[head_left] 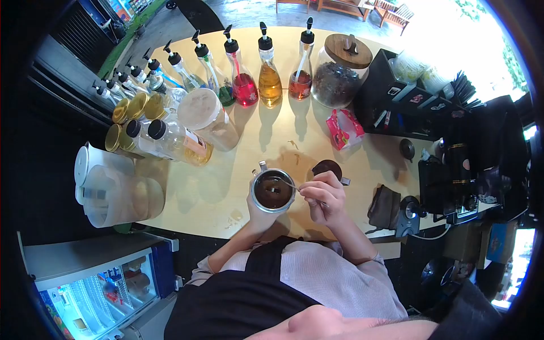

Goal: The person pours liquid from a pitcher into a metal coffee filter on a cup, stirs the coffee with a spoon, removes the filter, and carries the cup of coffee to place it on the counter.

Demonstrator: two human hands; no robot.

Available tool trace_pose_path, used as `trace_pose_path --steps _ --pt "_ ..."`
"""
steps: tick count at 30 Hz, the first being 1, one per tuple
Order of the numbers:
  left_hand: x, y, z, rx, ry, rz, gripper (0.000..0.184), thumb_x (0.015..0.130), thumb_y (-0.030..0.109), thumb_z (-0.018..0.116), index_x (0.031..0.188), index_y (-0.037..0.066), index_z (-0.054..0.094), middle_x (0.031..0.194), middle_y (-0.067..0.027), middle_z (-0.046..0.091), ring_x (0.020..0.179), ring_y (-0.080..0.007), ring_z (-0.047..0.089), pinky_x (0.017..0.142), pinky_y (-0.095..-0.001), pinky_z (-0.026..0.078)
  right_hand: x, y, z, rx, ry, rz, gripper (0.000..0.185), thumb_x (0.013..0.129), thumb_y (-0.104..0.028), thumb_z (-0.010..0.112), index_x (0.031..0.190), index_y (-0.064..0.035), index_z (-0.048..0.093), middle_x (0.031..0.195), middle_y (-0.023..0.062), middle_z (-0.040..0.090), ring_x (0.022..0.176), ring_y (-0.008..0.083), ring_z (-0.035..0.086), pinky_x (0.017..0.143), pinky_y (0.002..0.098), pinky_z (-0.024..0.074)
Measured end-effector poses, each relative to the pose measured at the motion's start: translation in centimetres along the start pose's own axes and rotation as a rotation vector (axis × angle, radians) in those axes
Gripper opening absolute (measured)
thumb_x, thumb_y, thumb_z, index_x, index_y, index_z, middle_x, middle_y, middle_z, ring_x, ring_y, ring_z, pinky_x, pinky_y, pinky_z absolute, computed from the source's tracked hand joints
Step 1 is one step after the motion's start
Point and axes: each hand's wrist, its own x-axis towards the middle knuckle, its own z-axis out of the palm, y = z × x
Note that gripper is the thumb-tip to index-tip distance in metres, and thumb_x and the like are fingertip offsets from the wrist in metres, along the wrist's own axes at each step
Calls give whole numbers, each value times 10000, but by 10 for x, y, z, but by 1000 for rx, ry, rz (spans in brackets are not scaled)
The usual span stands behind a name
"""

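Observation:
My left hand (259, 219) is wrapped round the near side of a round metal pot (253, 192) with dark brown liquid (271, 197) in it. In my right hand (324, 199) the thin handle of a metal spoon (290, 185) is pinched, and its far end reaches over the rim into the liquid. Just beyond my right hand lies a round dark item (327, 168) with a metal edge, partly hidden by the fingers.
Pump bottles of coloured syrup (245, 88) line the table's (209, 198) far edge. A wooden-lidded jar (339, 82) and pink packet (343, 130) stand back right. Plastic pitchers (122, 195) are at left; a folded cloth (385, 207) and coffee machine (453, 164) are at right.

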Motion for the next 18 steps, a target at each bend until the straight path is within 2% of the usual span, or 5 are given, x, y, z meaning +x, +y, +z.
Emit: trace_pose_path --steps 10,12,18 --pt "1 -4 -2 48 -8 7 730 624 75 858 1213 21 431 1087 -112 604 980 -193 625 853 -325 518 -3 2 1 32 50 8 90 881 -139 590 905 -53 594 792 79 679 656 227 536 617 315 442" --pt "0 -3 -1 37 -3 5 730 622 74 858 1213 20 432 1088 -112 604 981 -193 625 854 -325 518 0 2 1 7 -10 -21 100 896 -149 576 909 -50 590 787 82 677 644 227 534 618 319 445" --pt "1 3 -1 34 -3 -11 729 617 72 857 1209 20 435 1087 -116 604 981 -193 623 855 -326 514 -4 3 0 64 14 -24 110 871 -141 599 927 -46 592 797 84 678 632 230 531 605 321 447"
